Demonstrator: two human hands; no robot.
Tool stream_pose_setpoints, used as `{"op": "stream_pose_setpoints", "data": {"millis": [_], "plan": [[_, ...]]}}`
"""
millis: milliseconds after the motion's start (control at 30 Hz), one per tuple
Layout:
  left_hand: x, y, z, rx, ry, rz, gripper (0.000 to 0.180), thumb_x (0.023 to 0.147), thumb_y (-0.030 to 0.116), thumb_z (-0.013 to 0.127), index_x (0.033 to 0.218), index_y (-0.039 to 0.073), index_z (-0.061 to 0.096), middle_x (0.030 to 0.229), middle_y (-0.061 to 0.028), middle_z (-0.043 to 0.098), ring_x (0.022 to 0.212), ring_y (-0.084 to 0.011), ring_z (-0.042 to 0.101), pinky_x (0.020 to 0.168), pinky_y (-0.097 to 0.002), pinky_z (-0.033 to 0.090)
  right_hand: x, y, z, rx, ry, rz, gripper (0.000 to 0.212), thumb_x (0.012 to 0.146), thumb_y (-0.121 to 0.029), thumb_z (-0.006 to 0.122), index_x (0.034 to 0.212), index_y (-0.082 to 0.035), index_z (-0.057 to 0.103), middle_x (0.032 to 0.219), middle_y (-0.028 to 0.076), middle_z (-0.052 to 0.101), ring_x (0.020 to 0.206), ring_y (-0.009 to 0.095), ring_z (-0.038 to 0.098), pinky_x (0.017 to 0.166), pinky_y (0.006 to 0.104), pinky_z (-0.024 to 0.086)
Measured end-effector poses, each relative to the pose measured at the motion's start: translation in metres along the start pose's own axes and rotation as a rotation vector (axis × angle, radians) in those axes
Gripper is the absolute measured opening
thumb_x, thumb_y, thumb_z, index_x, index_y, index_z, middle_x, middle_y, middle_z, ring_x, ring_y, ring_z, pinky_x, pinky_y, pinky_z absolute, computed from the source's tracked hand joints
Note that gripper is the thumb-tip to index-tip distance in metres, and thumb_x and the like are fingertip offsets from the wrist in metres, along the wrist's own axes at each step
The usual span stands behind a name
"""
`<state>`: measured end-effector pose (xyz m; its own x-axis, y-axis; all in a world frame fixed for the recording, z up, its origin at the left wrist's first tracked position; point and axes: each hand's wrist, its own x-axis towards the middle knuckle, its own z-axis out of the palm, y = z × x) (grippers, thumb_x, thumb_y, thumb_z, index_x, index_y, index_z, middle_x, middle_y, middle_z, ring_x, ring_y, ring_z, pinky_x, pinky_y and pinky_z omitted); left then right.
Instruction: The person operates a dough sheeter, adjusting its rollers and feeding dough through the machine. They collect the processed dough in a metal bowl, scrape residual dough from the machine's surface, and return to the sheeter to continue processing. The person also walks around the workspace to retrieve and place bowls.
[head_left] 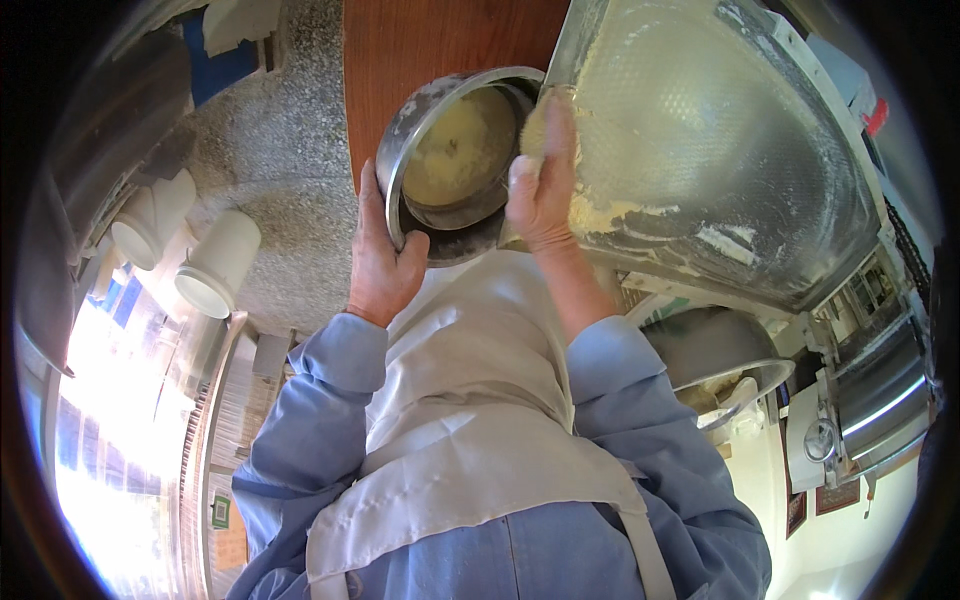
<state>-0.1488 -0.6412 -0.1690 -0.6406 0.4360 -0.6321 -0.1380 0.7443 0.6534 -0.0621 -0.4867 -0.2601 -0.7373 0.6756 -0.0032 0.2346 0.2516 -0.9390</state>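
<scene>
A round metal bowl (392,205) tilts against the edge of a wooden surface, with pale yellow flour-like powder (455,150) inside it. My left hand (385,250) grips its near-left rim, thumb over the edge and fingers along the outside. At the bowl's right side, my right hand (545,195) is closed round a pale yellow, brush-like thing (535,132), blurred and partly hidden by the fingers. It sits at the border between the bowl and a large metal tray (690,130). Loose powder (605,212) lies along the tray's left and near edges.
The reddish-brown wooden surface (440,35) extends behind the bowl. White buckets (220,262) stand on the left by the speckled floor (300,150). Below the tray on the right is a large metal basin (715,345). Metal machinery (870,400) stands at the far right.
</scene>
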Motion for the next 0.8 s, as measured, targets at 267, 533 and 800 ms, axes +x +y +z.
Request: {"op": "stream_pose_setpoints", "data": {"millis": [267,533,800], "plan": [[-0.008,-0.005,-0.002,-0.018,-0.040,-0.014,0.081,0.068,0.004,0.048,0.140,-0.002,0.011,0.132,-0.0261,0.037,0.123,-0.0378,0.039,0.102,-0.0372,0.031,-0.048,-0.007,-0.042,-0.039,0.133,0.124,0.059,0.092,-0.036,0.034,0.133,0.007,0.031,0.139,0.026,0.030,0.130,0.040,0.027,0.107,0.0459,0.018],[-0.009,-0.008,-0.004,0.047,-0.064,0.040,0.080,0.068,0.006,0.048,0.140,-0.003,0.012,0.131,-0.0287,0.037,0.122,-0.0406,0.038,0.102,-0.0383,0.031,-0.100,-0.017,-0.016,-0.092,0.176,0.576,0.061,0.093,-0.034,0.031,0.137,0.008,0.018,0.144,0.026,0.017,0.135,0.037,0.016,0.109,0.0425,0.011],[-0.010,-0.004,-0.004,0.024,-0.061,-0.008,0.082,0.068,0.007,0.050,0.140,-0.002,0.011,0.131,-0.0289,0.037,0.122,-0.0406,0.038,0.101,-0.0383,0.032,-0.088,-0.061,0.008,0.068,0.021,0.536,0.065,0.092,-0.033,0.034,0.137,0.011,0.014,0.143,0.029,0.015,0.134,0.040,0.015,0.109,0.0436,0.012]]}}
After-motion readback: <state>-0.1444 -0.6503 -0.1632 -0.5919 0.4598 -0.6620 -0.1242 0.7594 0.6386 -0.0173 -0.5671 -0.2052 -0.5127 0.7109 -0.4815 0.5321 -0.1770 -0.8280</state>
